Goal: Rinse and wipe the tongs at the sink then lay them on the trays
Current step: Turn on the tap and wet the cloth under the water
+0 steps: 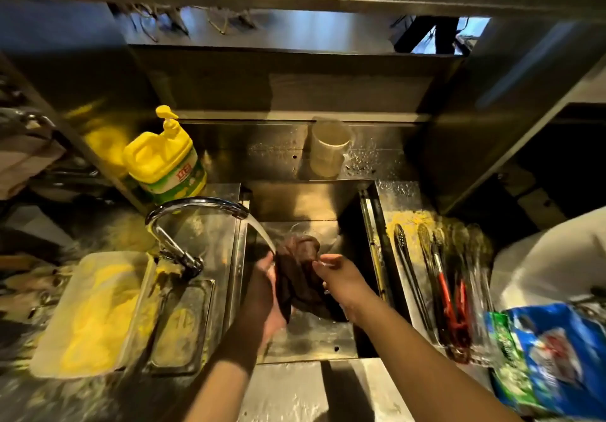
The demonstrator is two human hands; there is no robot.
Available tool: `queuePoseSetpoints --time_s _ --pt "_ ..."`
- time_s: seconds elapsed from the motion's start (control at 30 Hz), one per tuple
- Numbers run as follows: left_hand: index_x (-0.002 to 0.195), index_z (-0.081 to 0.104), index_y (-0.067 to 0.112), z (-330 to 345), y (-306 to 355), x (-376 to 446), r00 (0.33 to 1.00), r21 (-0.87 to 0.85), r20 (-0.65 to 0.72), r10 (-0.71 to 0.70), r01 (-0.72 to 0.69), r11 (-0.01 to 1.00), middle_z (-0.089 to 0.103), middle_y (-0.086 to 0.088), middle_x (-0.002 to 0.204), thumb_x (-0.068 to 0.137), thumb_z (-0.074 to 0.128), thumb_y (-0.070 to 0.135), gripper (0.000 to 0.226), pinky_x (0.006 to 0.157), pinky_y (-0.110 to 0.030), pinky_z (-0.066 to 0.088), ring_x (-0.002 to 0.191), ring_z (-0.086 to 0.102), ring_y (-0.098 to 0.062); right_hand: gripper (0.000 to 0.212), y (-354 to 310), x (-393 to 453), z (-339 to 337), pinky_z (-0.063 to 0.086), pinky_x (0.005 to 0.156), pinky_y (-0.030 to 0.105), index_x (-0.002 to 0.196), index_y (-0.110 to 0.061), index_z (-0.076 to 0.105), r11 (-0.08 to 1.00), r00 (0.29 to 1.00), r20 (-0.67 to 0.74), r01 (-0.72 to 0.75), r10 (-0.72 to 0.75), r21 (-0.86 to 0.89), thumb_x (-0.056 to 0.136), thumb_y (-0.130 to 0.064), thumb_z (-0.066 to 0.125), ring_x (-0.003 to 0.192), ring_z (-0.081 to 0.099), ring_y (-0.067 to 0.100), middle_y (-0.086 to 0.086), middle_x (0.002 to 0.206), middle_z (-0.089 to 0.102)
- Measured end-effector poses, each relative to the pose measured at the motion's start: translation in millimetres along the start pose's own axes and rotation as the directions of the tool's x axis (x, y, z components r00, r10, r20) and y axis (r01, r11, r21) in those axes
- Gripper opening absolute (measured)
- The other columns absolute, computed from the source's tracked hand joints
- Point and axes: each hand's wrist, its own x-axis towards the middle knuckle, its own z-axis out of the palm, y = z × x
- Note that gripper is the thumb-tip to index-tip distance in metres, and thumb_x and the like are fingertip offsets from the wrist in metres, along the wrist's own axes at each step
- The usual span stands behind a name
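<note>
Lying well right of both cloth-holding hands (337, 277), tongs (439, 284).

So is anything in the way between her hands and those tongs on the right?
Mainly the dark cloth: both the left hand and right hand grip it under the running water. The tongs lie on the counter right of the sink, past its right wall; nothing else visible blocks them.

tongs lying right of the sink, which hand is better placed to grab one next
Right, probably: the right hand is on the sink side nearest the red-handled metal tongs. The left hand sits across the dark brown cloth, farther away.
</note>
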Motion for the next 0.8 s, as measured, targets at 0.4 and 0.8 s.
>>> queuePoseSetpoints --time_s 0.4,0.8 --pt "0.091 0.079 0.008 67.7 -50.6 8.3 0.991 0.027 0.038 -0.125 0.124 0.992 0.078 -0.017 0.094 0.093 0.047 0.037 0.043 0.078 -0.036 0.053 0.077 0.076 -0.028 0.026 20.1 -13.0 -110.6 0.048 0.076 0.026 0.117 -0.014 0.064 0.950 0.933 -0.293 0.122 -0.208 -0.286 0.091 -0.017 0.065 0.099 0.067 0.025 0.005 0.103 0.071" --pt "0.107 0.078 0.014 140.1 -114.4 41.3 0.980 0.032 0.038 -0.195 0.194 0.981 0.076 -0.014 0.100 0.089 0.051 0.045 0.044 0.084 -0.039 0.056 0.089 0.072 -0.032 0.043 98.2 -28.6 -248.7 0.047 0.094 0.040 0.127 -0.006 0.049 0.730 0.824 -0.566 -0.403 0.027 -0.552 0.091 -0.029 0.056 0.118 0.055 0.037 0.018 0.125 0.058"
